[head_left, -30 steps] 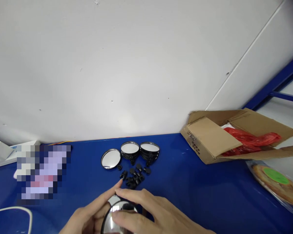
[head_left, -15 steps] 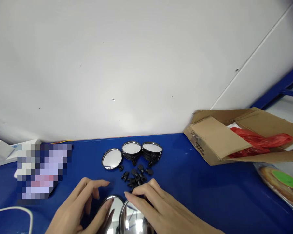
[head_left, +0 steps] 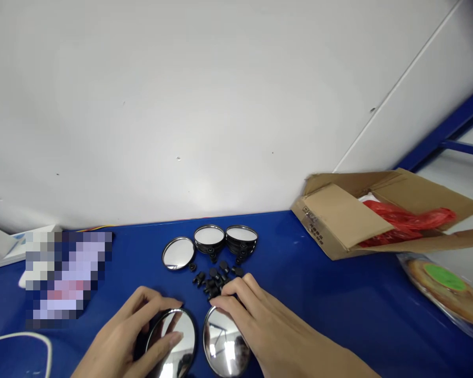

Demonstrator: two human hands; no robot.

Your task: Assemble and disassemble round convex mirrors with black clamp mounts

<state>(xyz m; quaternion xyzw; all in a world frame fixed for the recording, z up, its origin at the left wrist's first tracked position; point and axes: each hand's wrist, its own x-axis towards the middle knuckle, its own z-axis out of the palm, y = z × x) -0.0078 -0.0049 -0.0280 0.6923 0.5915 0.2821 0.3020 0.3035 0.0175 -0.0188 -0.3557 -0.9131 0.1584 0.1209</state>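
Note:
Two round mirrors with dark rims lie side by side at the lower edge, a narrow gap between them. My left hand (head_left: 132,333) curls round the left mirror (head_left: 181,341), index finger at its top rim and thumb across the glass. The right mirror (head_left: 224,346) is under my right hand (head_left: 256,325), whose fingers bend over its upper right rim. Just beyond my right fingertips is a pile of small black joint pieces (head_left: 213,286). Behind them are a single round mirror (head_left: 178,253) and two stacks of mirrors, a middle stack (head_left: 209,235) and a right stack (head_left: 241,234).
An open cardboard box (head_left: 331,220) with a red plastic bag (head_left: 410,220) stands at the right. In front of it lies a clear-wrapped round item (head_left: 437,289) with a green label. A pixelated object (head_left: 71,278) and a white cable (head_left: 31,334) are on the left. A white wall (head_left: 220,105) closes the back.
The two near mirrors, overlapping before, now lie apart, with the right one lower and flatter. My left fingers have closed in on the left mirror's rim. The view has shifted slightly.

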